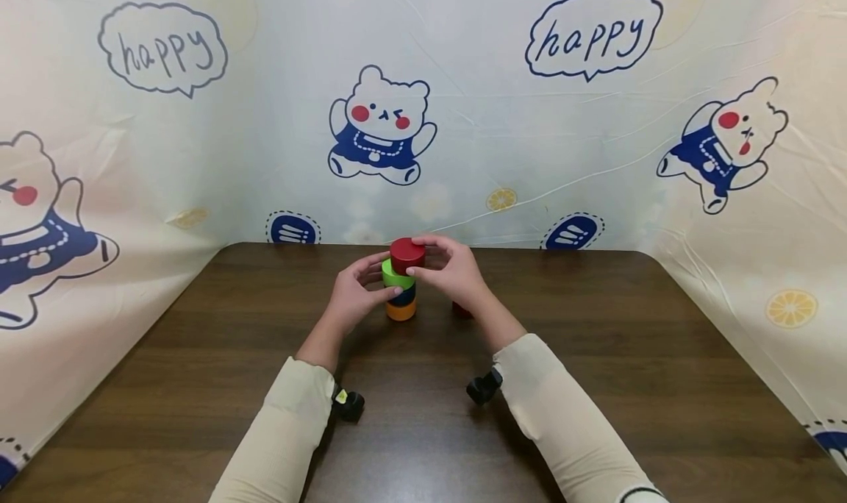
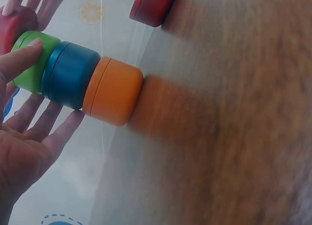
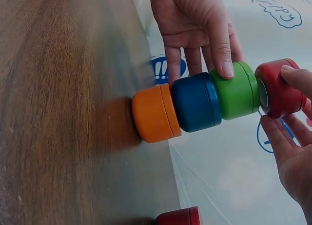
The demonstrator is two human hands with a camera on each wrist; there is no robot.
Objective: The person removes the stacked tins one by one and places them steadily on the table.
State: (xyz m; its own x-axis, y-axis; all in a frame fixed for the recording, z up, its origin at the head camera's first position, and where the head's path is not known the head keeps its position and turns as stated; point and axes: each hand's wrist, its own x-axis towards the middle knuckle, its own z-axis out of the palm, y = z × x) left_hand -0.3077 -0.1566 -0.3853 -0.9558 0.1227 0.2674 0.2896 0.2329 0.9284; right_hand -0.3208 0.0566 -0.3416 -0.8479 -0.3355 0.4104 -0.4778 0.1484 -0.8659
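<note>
A stack of small round lidded jars stands upright on the table: an orange jar (image 3: 155, 113) at the bottom, a dark blue jar (image 3: 196, 102) on it, then a green jar (image 3: 236, 91). My left hand (image 1: 352, 294) holds the stack at the green jar, thumb in front and fingers around the far side. My right hand (image 1: 456, 271) grips a red jar (image 1: 406, 256) between thumb and fingers at the top of the green one. It sits slightly tilted and off-line there, its pale underside partly showing in the right wrist view.
Another dark red jar (image 2: 153, 7) stands on the brown wooden table (image 1: 582, 356), right of the stack, mostly hidden behind my right wrist in the head view. A printed cloth (image 1: 476, 120) hangs behind the table's far edge.
</note>
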